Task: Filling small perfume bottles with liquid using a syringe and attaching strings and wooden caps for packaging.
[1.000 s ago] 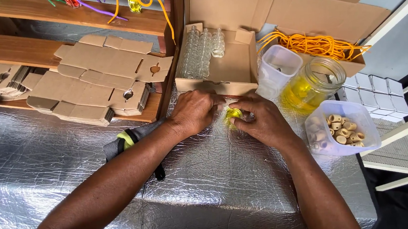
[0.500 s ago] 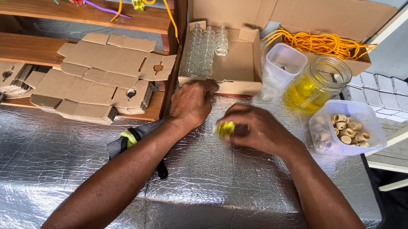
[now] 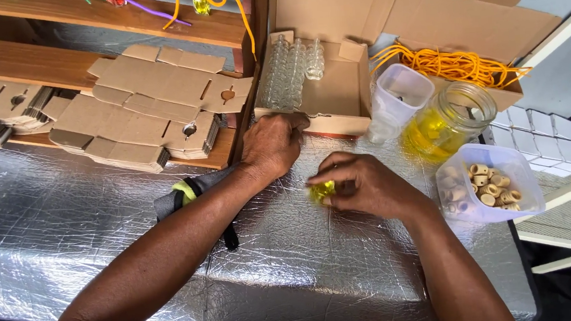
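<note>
My right hand (image 3: 367,184) rests on the silver foil-covered table (image 3: 87,230) and grips a small bottle of yellow liquid (image 3: 322,191), which shows between the fingers. My left hand (image 3: 272,144) has its fingers on the front edge of an open cardboard box (image 3: 341,88) that holds several empty clear glass bottles (image 3: 292,68) at its back left. I cannot see anything held in the left hand.
A glass jar of yellow liquid (image 3: 447,120), a clear plastic cup (image 3: 396,97) and a tub of small cork stoppers (image 3: 490,184) stand to the right. Behind them a box holds orange cord (image 3: 458,65). Flat cardboard blanks (image 3: 152,103) lie on wooden shelves at the left.
My left hand has left the yellow bottle and moved up to the box's front edge. My right hand keeps the bottle and has drawn it slightly toward me.
</note>
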